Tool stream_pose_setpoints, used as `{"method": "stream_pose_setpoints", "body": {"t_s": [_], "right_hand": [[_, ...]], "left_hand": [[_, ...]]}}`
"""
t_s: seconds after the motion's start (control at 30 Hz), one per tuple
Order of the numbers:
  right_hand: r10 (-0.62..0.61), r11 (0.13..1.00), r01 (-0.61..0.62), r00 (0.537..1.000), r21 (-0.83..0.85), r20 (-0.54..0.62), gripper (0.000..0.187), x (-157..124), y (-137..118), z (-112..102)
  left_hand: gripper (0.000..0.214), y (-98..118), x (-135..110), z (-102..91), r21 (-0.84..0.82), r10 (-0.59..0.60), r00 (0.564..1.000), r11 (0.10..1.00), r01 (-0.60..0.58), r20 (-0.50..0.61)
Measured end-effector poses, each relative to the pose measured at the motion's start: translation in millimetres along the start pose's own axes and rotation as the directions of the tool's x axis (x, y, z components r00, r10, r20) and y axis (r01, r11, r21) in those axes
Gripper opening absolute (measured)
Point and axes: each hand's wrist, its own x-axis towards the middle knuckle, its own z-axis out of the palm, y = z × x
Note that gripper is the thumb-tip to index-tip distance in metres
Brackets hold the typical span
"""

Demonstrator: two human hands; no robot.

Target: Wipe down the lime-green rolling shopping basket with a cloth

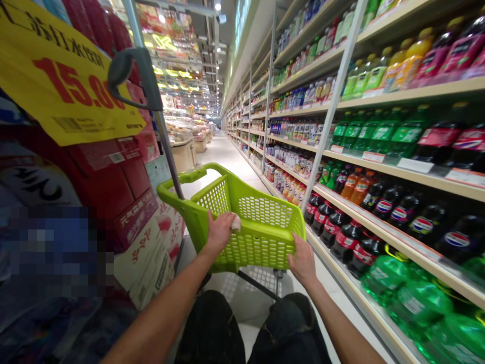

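A lime-green shopping cart basket with perforated sides sits in front of my knees on a grey wheeled frame. My left hand rests at the near rim of the basket, its fingers closed on a crumpled white wipe. At the right end, my right hand grips the basket's near corner, thumb on the outside and fingers partly hidden. A grey pole with a dark grey hooked handle rises from the cart's left end. The inside of the basket shows only in part.
On the right, long shelves hold rows of drink bottles, with large green bottles at the bottom. Stacked drink cartons and a yellow price sign stand close on the left. A white-floored aisle runs ahead.
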Motion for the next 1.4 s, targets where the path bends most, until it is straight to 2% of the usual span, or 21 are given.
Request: {"method": "stream_pose_setpoints", "body": {"t_s": [0.03, 0.1, 0.2, 0.27, 0.3, 0.37, 0.47, 0.53, 0.6, 0.7, 0.77, 0.83, 0.93, 1.0, 1.1, 1.13, 1.2, 1.23, 1.3, 1.37, 1.4], "right_hand": [[0.017, 1.0, -0.017, 1.0, -0.018, 0.0, 0.062, -1, -2, 1], [0.067, 0.995, -0.066, 0.998, -0.071, 0.015, 0.057, 0, -12, 5], [0.161, 0.976, -0.151, 0.986, -0.159, 0.051, 0.051, 6, -32, 9], [0.185, 0.97, -0.167, 0.978, -0.178, 0.091, 0.049, 11, -38, 8], [0.186, 0.97, -0.165, 0.976, -0.177, 0.112, 0.048, 13, -38, 7], [0.181, 0.974, -0.158, 0.973, -0.162, 0.142, 0.046, 15, -34, 5], [0.194, 0.975, -0.177, 0.973, -0.131, 0.125, 0.044, 16, -29, 4], [0.222, 0.971, -0.213, 0.972, -0.108, 0.079, 0.043, 16, -29, 6], [0.247, 0.966, -0.242, 0.968, -0.085, 0.042, 0.043, 16, -31, 9], [0.221, 0.974, -0.219, 0.974, -0.049, 0.048, 0.044, 16, -27, 10], [0.193, 0.981, -0.192, 0.979, -0.019, 0.064, 0.045, 16, -19, 10], [0.184, 0.983, -0.185, 0.981, 0.017, 0.062, 0.046, 16, -10, 10], [0.201, 0.977, -0.202, 0.979, 0.069, 0.024, 0.045, 16, -2, 12], [0.225, 0.97, -0.223, 0.974, 0.092, -0.016, 0.044, 16, -2, 14], [0.237, 0.967, -0.23, 0.97, 0.111, -0.052, 0.042, 15, -2, 16], [0.227, 0.969, -0.22, 0.972, 0.114, -0.053, 0.042, 15, -1, 16], [0.199, 0.975, -0.193, 0.979, 0.115, -0.049, 0.043, 14, 3, 16], [0.188, 0.977, -0.181, 0.981, 0.115, -0.05, 0.043, 14, 5, 16], [0.18, 0.978, -0.171, 0.982, 0.124, -0.063, 0.043, 14, 9, 17], [0.187, 0.975, -0.175, 0.979, 0.136, -0.081, 0.041, 14, 10, 17], [0.194, 0.974, -0.18, 0.977, 0.14, -0.089, 0.041, 15, 10, 17]], "left_hand": [[0.029, -8, 0, -3.5, 0.018, -0.001, 1.0, 1.0, 0.002, -0.03], [0.029, -6, -3, -2.9, 0.026, 0.06, 0.997, 0.998, -0.059, -0.045], [0.025, 22, -8, 11.2, -0.021, 0.219, 0.976, 0.975, -0.22, -0.017], [0.022, 29, -7, 16.3, -0.028, 0.278, 0.96, 0.96, -0.278, -0.014], [0.021, 24, -5, 14.4, -0.015, 0.282, 0.959, 0.959, -0.283, -0.022], [0.021, -6, 0, 1.5, 0.041, 0.236, 0.97, 0.971, -0.234, -0.06], [0.032, -63, 6, -26.6, 0.162, 0.055, 0.976, 0.987, -0.02, -0.213], [0.036, -78, 4, -35.3, 0.201, 0.043, 0.973, 0.98, 0.004, -0.226], [0.036, -66, -2, -29.3, 0.205, 0.102, 0.982, 0.976, -0.069, -0.157], [0.035, -29, -8, -9.1, 0.161, 0.241, 0.969, 0.96, -0.23, -0.054], [0.035, -20, -5, -5.7, 0.141, 0.277, 0.96, 0.953, -0.269, -0.036], [0.037, -32, 1, -14.4, 0.158, 0.197, 0.977, 0.97, -0.183, -0.079], [0.04, -58, 9, -32.2, 0.181, -0.011, 0.979, 0.982, 0.049, -0.205], [0.04, -57, 8, -32.2, 0.175, -0.039, 0.976, 0.982, 0.077, -0.212], [0.036, -26, -1, -13.7, 0.167, 0.125, 0.989, 0.98, -0.109, -0.085], [0.035, -15, -3, -7.6, 0.162, 0.201, 0.979, 0.968, -0.191, -0.043], [0.033, -5, -1, -3.6, 0.156, 0.268, 0.963, 0.951, -0.265, 0.0], [0.033, -8, 1, -6.6, 0.164, 0.243, 0.97, 0.957, -0.239, -0.005], [0.033, -22, 7, -19.4, 0.193, 0.109, 0.993, 0.976, -0.097, -0.051], [0.034, -36, 9, -31.3, 0.221, -0.015, 0.995, 0.975, 0.036, -0.097], [0.034, -39, 7, -33.3, 0.229, -0.031, 0.995, 0.972, 0.053, -0.096]]}}
